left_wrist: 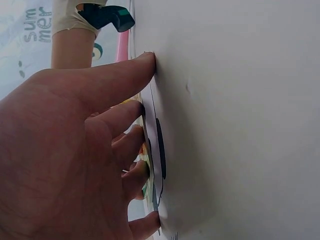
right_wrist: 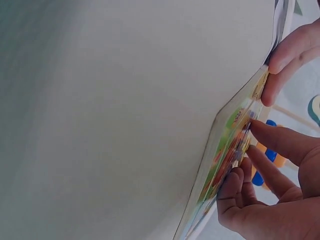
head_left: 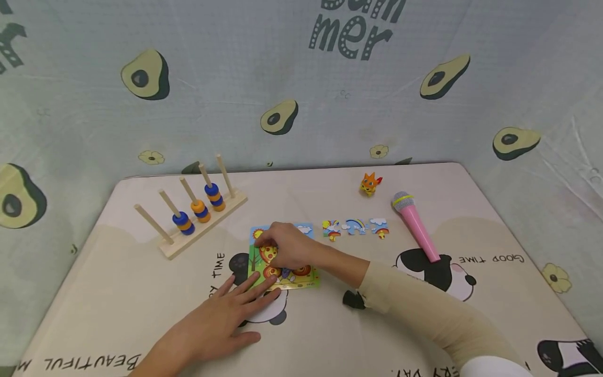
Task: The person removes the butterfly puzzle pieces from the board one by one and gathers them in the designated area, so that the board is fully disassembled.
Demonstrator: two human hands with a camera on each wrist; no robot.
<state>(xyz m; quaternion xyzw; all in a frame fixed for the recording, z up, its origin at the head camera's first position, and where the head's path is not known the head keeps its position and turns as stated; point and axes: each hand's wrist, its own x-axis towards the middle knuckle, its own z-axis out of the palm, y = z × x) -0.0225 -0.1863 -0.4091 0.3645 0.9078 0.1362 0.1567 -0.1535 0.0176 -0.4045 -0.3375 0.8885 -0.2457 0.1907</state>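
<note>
A colourful picture jigsaw board (head_left: 301, 285) lies flat on the table, partly covered by both hands. Over its left half, my right hand (head_left: 292, 245) has its fingers bent down, thumb and forefinger on either side of a yellow and red puzzle piece (head_left: 268, 254), which they pinch at the board's surface. In the right wrist view, the thumb and fingers (right_wrist: 272, 180) touch the board's face. My left hand (head_left: 221, 319) rests with fingers spread, its fingertips at the board's lower left edge. Three loose puzzle pieces, including a rainbow piece (head_left: 355, 226), lie right of the board.
A wooden peg stand (head_left: 207, 224) with blue and orange rings stands at the back left. Toward the back right are a small orange toy figure (head_left: 369, 184) and a pink toy microphone (head_left: 419, 225). Behind the table (head_left: 118, 293) hangs an avocado-print cloth (head_left: 212, 120).
</note>
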